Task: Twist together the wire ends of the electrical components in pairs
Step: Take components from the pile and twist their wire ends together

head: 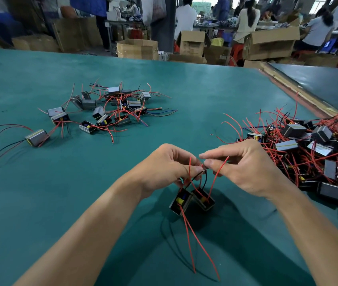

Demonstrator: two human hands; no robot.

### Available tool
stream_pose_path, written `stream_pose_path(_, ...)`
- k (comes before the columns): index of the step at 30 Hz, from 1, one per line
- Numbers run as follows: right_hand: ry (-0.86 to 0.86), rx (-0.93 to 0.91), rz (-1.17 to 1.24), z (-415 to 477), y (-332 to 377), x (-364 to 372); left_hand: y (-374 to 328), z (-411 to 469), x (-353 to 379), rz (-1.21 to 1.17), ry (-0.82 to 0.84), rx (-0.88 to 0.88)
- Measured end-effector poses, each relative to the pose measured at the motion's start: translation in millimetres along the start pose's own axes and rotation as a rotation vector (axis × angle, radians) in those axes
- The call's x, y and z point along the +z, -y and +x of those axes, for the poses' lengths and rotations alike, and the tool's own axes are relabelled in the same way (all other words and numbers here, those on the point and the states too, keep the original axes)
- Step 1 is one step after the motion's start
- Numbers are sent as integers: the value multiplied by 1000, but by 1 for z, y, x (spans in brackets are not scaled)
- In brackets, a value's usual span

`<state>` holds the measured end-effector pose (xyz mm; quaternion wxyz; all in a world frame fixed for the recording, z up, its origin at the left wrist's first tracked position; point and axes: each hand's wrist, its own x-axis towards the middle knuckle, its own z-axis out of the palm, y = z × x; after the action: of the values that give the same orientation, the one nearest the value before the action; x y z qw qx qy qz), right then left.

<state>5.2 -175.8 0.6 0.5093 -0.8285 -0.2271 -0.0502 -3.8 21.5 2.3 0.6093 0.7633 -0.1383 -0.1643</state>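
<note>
While a scattered batch (110,108) sits at 10 o'clock on the counter (40,193), left hand (164,168) and right hand (244,166) both pinch the wire ends (204,171) of two components (181,201) just below; big pile (316,153) at 3 o'clock.

Two components (192,200) are set side by side just below the fingers (210,155), with their wires (215,176) led up to them. A scatter (106,112) is spread on the table (205,100) beyond the fingers to their left, and a heap (312,153) is piled to their right.
</note>
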Motion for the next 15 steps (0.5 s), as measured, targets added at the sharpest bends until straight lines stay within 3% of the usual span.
stream_pose_path(8, 29, 0, 2, -1, 0, -1, 4, 3, 5, 16, -113, 34)
stream_pose_path(15, -16, 101, 76, 2, -6, 2, 11, 4, 14, 356, -311, 341)
